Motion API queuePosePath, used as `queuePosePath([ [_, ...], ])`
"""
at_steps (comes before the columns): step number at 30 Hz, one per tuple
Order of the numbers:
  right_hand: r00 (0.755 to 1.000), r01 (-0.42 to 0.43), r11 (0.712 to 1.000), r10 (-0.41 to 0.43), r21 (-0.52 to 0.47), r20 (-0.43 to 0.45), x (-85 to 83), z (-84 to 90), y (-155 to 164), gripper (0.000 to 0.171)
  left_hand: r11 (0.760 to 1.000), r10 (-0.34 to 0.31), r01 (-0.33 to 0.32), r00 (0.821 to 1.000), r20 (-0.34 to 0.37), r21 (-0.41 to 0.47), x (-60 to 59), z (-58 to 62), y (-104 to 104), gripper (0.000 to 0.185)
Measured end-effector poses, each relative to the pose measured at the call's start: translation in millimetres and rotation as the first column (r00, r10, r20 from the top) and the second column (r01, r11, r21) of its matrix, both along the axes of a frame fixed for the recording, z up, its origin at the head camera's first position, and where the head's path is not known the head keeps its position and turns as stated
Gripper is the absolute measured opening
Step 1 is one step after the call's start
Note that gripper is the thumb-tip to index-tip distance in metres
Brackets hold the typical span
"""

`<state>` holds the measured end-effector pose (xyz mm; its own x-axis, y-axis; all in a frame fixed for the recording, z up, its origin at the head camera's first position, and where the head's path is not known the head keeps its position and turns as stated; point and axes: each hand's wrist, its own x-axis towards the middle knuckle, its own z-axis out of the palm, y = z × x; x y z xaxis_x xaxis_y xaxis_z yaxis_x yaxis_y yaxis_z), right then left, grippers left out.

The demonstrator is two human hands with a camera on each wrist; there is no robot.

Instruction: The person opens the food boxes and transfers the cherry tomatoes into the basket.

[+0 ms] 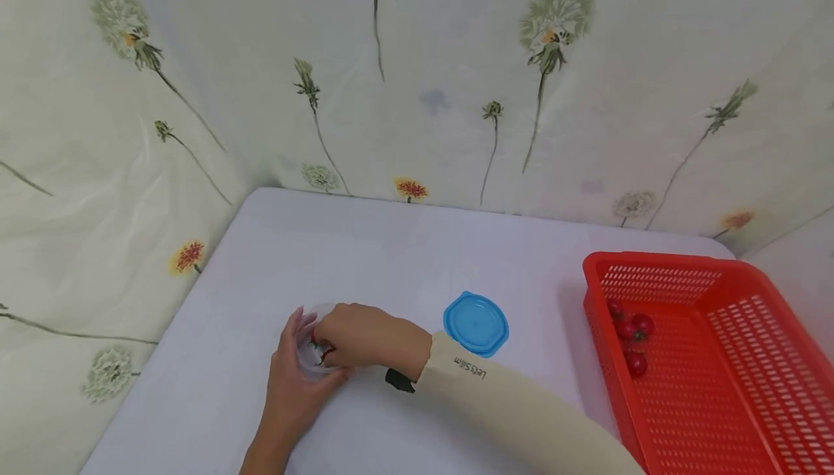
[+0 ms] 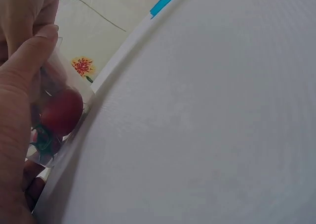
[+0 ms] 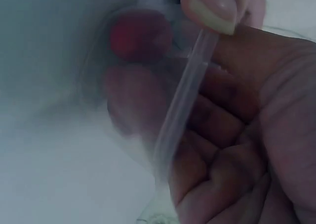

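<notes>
Well inside the table's [image 1: 274, 258] left edge, the left hand [image 1: 293, 381] cups a clear cup [image 1: 311, 348]; the right hand [image 1: 365, 341] pinches a tomato [image 2: 61, 110] inside.

Four cherry tomatoes [image 1: 630, 341] in one red basket [image 1: 749, 359]; one blue lid [image 1: 476, 323].

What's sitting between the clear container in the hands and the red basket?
In the head view, the blue lid lies flat on the white table between the clear container and the red basket; otherwise bare tabletop.

Blue lid [image 1: 476, 323] on white table [image 1: 391, 258]; floral backdrop [image 1: 417, 77] behind
</notes>
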<state>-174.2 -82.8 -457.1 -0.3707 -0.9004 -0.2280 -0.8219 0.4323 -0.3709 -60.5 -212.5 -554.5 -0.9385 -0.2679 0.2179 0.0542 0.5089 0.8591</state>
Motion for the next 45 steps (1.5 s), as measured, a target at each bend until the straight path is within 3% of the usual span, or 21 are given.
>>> queuePosePath([
  [6, 1.000, 0.015, 0.995, -0.013, 0.096, -0.022, 0.1, -5.1, -11, 0.027, 1.000, -0.002, 0.002, 1.000, 0.009, 0.016, -1.2, -3.9, 3, 0.121],
  [12, 1.000, 0.010, 0.993, -0.010, 0.119, 0.000, 2.8, -4.7, -14, 0.024, 1.000, -0.011, 0.010, 0.999, -0.037, -0.015, -1.8, -2.6, 3, 0.122],
  [18, 1.000, -0.002, 0.991, 0.001, 0.131, 0.009, 3.9, -3.7, -13, 0.024, 1.000, -0.002, 0.002, 1.000, -0.015, -0.018, -0.4, -0.5, 3, 0.121],
  [30, 0.983, -0.002, 0.994, 0.022, -0.111, 0.184, -5.2, -3.8, 1, 0.011, 1.000, -0.013, 0.013, 0.999, 0.036, 0.007, 0.2, 2.0, 2, 0.118],
  [32, 0.985, -0.007, 0.990, 0.031, -0.140, 0.169, -5.5, -5.1, 2, 0.008, 1.000, -0.016, 0.015, 0.999, 0.043, 0.015, -0.3, 2.2, 1, 0.118],
  [39, 0.991, 0.014, 0.978, 0.014, -0.209, 0.131, -3.0, -5.2, 7, 0.020, 1.000, 0.005, -0.005, 0.995, 0.095, 0.003, 1.4, 4.3, 0, 0.115],
  [45, 0.986, 0.038, 0.951, 0.013, -0.305, 0.165, -2.9, 10.4, 18, 0.026, 0.999, 0.038, -0.036, 0.985, 0.169, -0.013, 3.4, 5.8, 2, 0.117],
])
